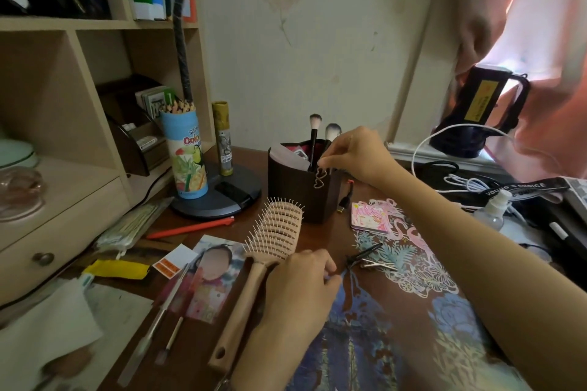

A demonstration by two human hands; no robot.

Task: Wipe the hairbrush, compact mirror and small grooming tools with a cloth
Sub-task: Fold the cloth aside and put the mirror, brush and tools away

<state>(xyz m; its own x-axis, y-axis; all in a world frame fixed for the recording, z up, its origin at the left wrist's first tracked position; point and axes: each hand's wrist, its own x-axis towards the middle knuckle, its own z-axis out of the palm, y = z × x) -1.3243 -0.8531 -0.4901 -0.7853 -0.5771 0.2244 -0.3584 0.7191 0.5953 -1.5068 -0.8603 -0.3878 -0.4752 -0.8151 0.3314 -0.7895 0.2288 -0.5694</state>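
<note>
Right hand (359, 155) is up at the dark holder (298, 182), thumb & fingers pinching a silver heart-shaped clip (319, 176) that hangs over the holder's front right corner, against its outer wall. Two makeup brushes (315, 136) stand upright in the holder, bristles up, just left of the hand.

Left hand (301, 282) rests on the desk (320, 232) w/ fingers curled, lying against the hairbrush (266, 259) at the spot where head meets handle. Can't tell if it's really gripping the brush or just resting beside it; something small & pale shows at the fingertips, too blurred to name.

Hairbrush is pink, bristles up, lying diagonally: head toward the holder, handle toward the bottom edge, partly over a photo (211, 279).

Compact mirror (371, 216), w/ pink cartoon cover, lies flat just right of the holder, on a patterned mat (413, 267). Hair clips (370, 259), one black & one silver, lie near the left hand's fingertips, at the mat's edge.

Left of the brush: thin tools (158, 320) side by side, a red pen (190, 227), a yellow strip (116, 269). Behind: a pencil tube (184, 155) on the lamp base (219, 194); a spray bottle (494, 209) at far right.
</note>
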